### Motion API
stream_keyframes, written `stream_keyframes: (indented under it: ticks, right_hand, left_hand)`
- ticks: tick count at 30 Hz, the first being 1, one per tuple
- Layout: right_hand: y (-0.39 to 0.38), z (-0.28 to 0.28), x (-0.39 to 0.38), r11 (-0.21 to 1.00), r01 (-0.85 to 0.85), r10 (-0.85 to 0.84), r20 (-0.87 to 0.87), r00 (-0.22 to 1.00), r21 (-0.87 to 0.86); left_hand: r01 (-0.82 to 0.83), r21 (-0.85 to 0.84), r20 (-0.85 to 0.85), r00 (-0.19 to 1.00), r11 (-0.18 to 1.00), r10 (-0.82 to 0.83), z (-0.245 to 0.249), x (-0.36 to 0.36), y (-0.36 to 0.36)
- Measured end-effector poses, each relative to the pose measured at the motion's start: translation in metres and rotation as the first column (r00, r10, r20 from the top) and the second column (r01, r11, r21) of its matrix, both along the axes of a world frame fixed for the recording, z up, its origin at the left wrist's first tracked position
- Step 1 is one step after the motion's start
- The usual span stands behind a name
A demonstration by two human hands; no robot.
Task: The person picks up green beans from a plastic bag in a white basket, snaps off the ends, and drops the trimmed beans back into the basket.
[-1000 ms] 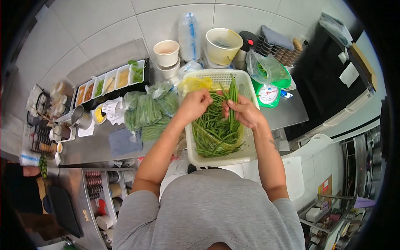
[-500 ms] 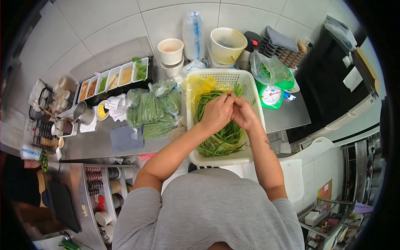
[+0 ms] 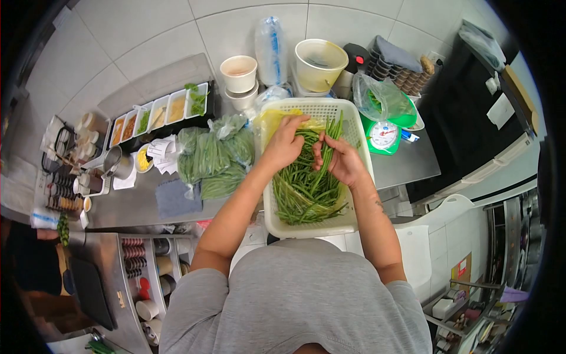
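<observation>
Pale tiled wall [image 3: 159, 23] rises behind a steel counter [image 3: 127, 206], seen from above by a person in a grey T-shirt. A large white plastic basket [image 3: 266, 194] sits directly in front of the person, with long green beans [image 3: 295, 203] heaped inside and a thin yellow bag [image 3: 276, 117] around part of the heap. Just left of the basket are clear bags of green vegetables [image 3: 206, 154]; near its right side is a green scale [image 3: 383, 137].

The two hands are apart, both above the basket. The right hand [image 3: 346, 164] grips a small upright bundle of beans [image 3: 333, 133], its thumb laid across them. The left hand [image 3: 284, 143] is bent near the yellow bag, beside the heap; whether its fingertips pinch anything, I cannot tell.

For this handling, a light but firm thumb grip seems best, keeping the beans side by side with their ends level and uncrushed. Working low over the basket would catch strays, and the free fingers should stay clear of the loose film.

The scale's dial has red lettering, too small to read. Blue printing on an upright clear plastic roll [image 3: 272, 52] and marks on white paper slips [image 3: 162, 148] are also illegible.
</observation>
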State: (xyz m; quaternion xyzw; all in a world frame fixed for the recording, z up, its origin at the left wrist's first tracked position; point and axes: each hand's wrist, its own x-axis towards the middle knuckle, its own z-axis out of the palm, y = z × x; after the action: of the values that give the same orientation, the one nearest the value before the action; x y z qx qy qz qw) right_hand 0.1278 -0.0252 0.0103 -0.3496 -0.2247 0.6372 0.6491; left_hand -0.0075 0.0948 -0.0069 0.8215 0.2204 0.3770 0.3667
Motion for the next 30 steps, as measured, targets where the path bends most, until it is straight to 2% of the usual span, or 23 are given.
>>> stream_keyframes:
  ticks: [2,3,4,7,10,13,14,15,16,17,18,21,24,27,28,30]
  right_hand:
    - [-0.001,-0.006,0.004,0.998,-0.056,0.058,-0.029,0.998,0.042]
    - [-0.001,-0.006,0.005,0.996,-0.079,0.080,-0.023,0.997,0.050]
    - [0.000,-0.006,0.005,0.993,-0.102,0.103,-0.018,0.994,0.060]
    - [-0.003,-0.002,0.008,0.979,-0.182,0.192,-0.105,0.976,0.095]
    - [-0.004,-0.007,0.012,0.979,-0.174,0.180,-0.053,0.982,0.102]
    - [-0.002,-0.009,0.016,0.992,-0.105,0.103,0.026,0.994,0.066]
    - [-0.002,-0.009,0.015,0.997,-0.067,0.066,0.026,0.998,0.045]
    - [0.000,-0.010,0.014,0.999,-0.029,0.029,0.028,0.999,0.025]
    - [0.001,-0.010,0.014,1.000,0.008,-0.008,0.031,0.999,0.006]
    - [0.000,-0.011,0.014,0.999,0.032,-0.033,0.025,0.999,0.009]
    - [0.000,-0.012,0.014,0.998,0.054,-0.054,0.020,0.998,0.012]
    - [0.002,-0.011,0.014,0.995,0.095,-0.095,-0.028,0.995,0.032]
    - [-0.001,-0.005,0.013,0.993,0.116,-0.114,-0.066,0.991,0.035]
    - [0.001,-0.004,0.012,0.991,0.111,-0.102,-0.119,0.988,0.072]
    - [0.000,-0.005,0.013,0.990,0.108,-0.095,-0.137,0.986,0.088]
    - [0.001,-0.006,0.013,0.991,0.084,-0.067,-0.156,0.986,0.107]
  left_hand:
    - [0.242,-0.255,0.007,0.969,0.936,-0.248,0.005,0.002,0.003]
    - [0.348,-0.454,0.001,0.921,0.821,-0.390,0.014,0.002,0.003]
    - [0.419,-0.629,0.027,0.853,0.655,-0.521,0.018,0.001,0.003]
    - [0.309,-0.617,-0.036,0.908,0.724,-0.418,0.010,0.001,0.003]
    - [0.218,-0.486,-0.169,0.927,0.847,-0.336,0.009,-0.010,0.012]
    - [0.440,-0.713,0.290,0.894,0.546,-0.341,0.018,-0.028,0.020]
    - [0.389,-0.714,0.240,0.917,0.583,-0.319,0.019,-0.029,0.013]
    - [0.167,-0.410,-0.086,0.972,0.897,-0.221,0.013,-0.028,0.001]
    - [-0.007,0.037,-0.332,0.943,0.999,0.019,0.003,-0.027,-0.013]
    - [-0.086,0.499,-0.429,0.840,0.862,0.332,-0.004,-0.027,-0.022]
    - [-0.116,0.335,-0.295,0.930,0.935,0.221,0.014,-0.029,-0.030]
    - [-0.168,-0.049,-0.389,0.911,0.985,0.136,0.027,-0.030,-0.032]
    - [-0.084,0.265,-0.461,0.864,0.961,0.203,-0.010,-0.034,-0.024]
    - [-0.014,0.149,-0.120,0.992,0.989,0.032,-0.020,-0.034,-0.029]
    - [0.050,-0.060,-0.177,0.982,0.997,-0.060,-0.017,-0.033,-0.030]
    - [0.134,-0.469,-0.224,0.938,0.873,-0.264,-0.010,-0.031,-0.033]
